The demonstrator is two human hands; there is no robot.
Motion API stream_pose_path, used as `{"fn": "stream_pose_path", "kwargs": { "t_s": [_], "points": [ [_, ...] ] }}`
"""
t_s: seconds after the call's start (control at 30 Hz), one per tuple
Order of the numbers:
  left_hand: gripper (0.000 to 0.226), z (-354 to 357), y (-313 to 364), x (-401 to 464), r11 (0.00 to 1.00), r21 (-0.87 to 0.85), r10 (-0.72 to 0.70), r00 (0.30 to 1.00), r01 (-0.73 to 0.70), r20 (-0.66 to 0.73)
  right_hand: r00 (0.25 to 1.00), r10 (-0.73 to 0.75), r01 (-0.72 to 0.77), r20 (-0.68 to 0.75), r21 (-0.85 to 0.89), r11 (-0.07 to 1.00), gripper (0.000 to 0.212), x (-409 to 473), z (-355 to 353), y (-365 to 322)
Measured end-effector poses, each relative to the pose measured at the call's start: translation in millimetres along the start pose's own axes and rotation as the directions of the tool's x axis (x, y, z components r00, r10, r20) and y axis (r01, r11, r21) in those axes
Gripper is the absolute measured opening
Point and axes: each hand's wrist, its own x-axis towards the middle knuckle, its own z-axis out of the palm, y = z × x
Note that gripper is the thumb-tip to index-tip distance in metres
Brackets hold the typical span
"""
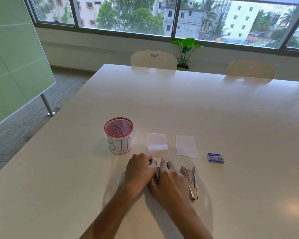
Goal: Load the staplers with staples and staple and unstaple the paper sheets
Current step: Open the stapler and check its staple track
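Both hands hide most of one stapler [157,171].

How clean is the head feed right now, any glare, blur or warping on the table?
Head view: soft glare patch on the table near right; window light mirrors chairs at the far edge; wide-angle bends the frame lines; both hands slightly motion-blurred, hiding most of one stapler.
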Motion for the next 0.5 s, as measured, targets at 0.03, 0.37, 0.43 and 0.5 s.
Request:
{"fn": "stream_pose_path", "kwargs": {
  "t_s": [0.03, 0.37, 0.43, 0.5],
  "points": [
    [0.024, 0, 0, 0, 1.000, -0.010, 0.002, 1.000, -0.002, 0.003, 1.000, 0.003, -0.003, 0.001, 0.000, 1.000, 0.063, 2, 1, 1],
    [0.015, 4, 0, -8, 0.814, -0.573, -0.122, 0.992, 0.094, -0.010, 0.995, 0.077, -0.061, -0.060, 0.230, 0.971, 0.059, 9, -2, 11],
    [0.017, 4, 1, -12, 0.735, -0.668, -0.178, 0.984, 0.115, -0.026, 0.991, 0.119, -0.087, -0.068, 0.358, 0.930, 0.062, 9, -6, 9],
    [0.017, 3, 3, -13, 0.656, -0.739, -0.248, 0.969, 0.152, -0.021, 0.982, 0.169, -0.108, -0.080, 0.498, 0.861, 0.059, 9, -10, 8]
  ]
}}
